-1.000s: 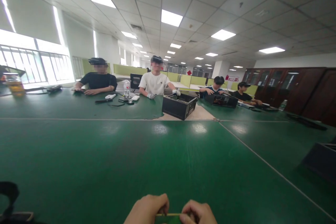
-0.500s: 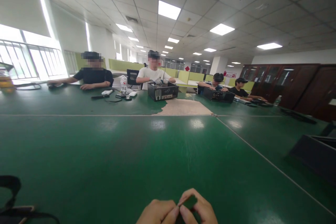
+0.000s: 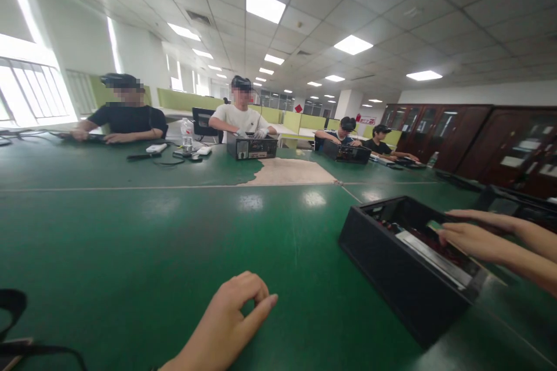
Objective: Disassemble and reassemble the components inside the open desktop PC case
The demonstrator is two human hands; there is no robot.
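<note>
My left hand [image 3: 230, 319] hovers above the green table surface [image 3: 278, 249] near the bottom middle. Its fingers are curled and the thumb lies against them, with nothing visible in its grasp. My right hand is out of view. An open black computer case [image 3: 400, 278] stands to the right of my left hand, apart from it, with boards and a pale metal drive or bracket [image 3: 435, 258] inside. A co-worker's two hands [image 3: 470, 237] reach in from the right edge over the case. A small thin greenish strip [image 3: 434, 225] shows at the fingers of one.
Across the table, people work at more open computer cases [image 3: 252, 148]. A water bottle [image 3: 187, 134], a white box [image 3: 156, 149] and cables lie at the far left. Bare patch [image 3: 296, 173] in the table covering ahead. A black strap [image 3: 43, 349] sits at the lower left.
My hands have come apart; the small flat green piece they both held is no longer in them. My right hand has left view. The black case has come inward from the right, with co-worker's hands appearing.
</note>
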